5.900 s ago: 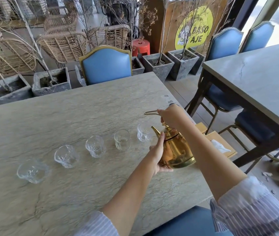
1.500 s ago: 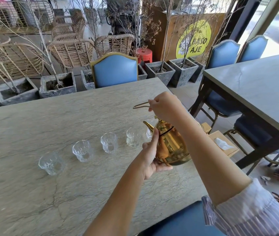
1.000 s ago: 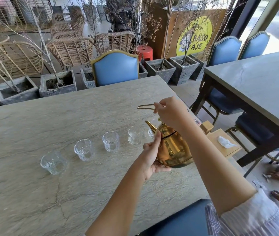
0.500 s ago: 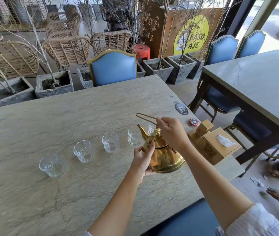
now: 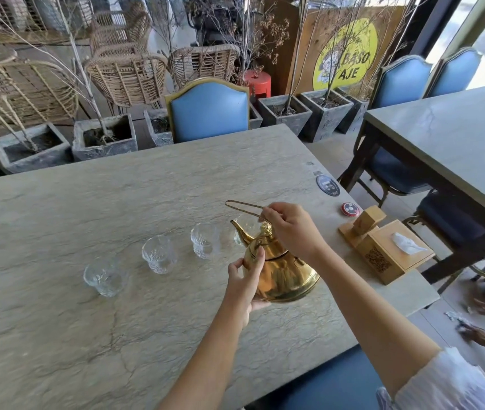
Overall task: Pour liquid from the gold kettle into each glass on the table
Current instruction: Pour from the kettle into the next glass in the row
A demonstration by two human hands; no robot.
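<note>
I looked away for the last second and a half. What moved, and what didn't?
The gold kettle swung back from the rightmost glass; its spout now points up, clear of the rim. The right hand still holds the handle and the left hand still steadies the body. The glasses stayed in their row.

gold kettle (image 5: 282, 267) – shiny, tilted, spout toward glasses | glasses (image 5: 158, 253) – clear, upright, rowed on table (image 5: 58, 217)
</note>
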